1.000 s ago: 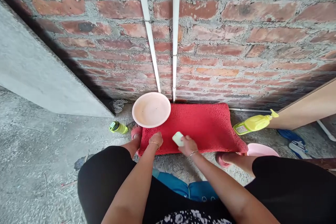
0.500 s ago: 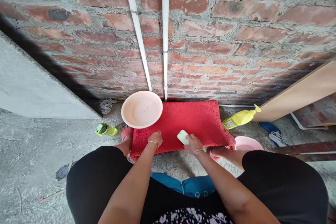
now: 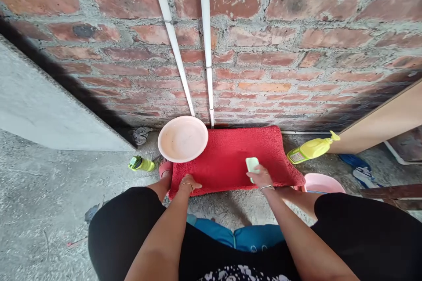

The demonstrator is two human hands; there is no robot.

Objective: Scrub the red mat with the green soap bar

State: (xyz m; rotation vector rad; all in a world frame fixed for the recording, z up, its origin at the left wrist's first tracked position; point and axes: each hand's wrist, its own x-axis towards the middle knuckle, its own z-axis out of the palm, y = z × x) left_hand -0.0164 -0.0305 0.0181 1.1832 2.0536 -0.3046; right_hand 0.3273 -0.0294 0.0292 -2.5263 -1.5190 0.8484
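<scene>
And across it goes: the right grip (image 3: 262,179) has swung over to the right part of the red mat (image 3: 227,153), green block (image 3: 252,164) along with it, pinched between thumb and fingers. That shift puts the block on a different patch of mat; I'd judge it a rubbing stroke, with the near right side now getting its turn. Half a second back, the block sat closer to the middle, lying more aslant; now its far end points nearer the wall (image 3: 263,59). Over on the left, a change too: the left grip (image 3: 190,182) was curled, and now its fingers are loosened and spread on the mat's near left part, perhaps steadying it. The basin (image 3: 183,140) hasn't budged from the far left corner.
</scene>
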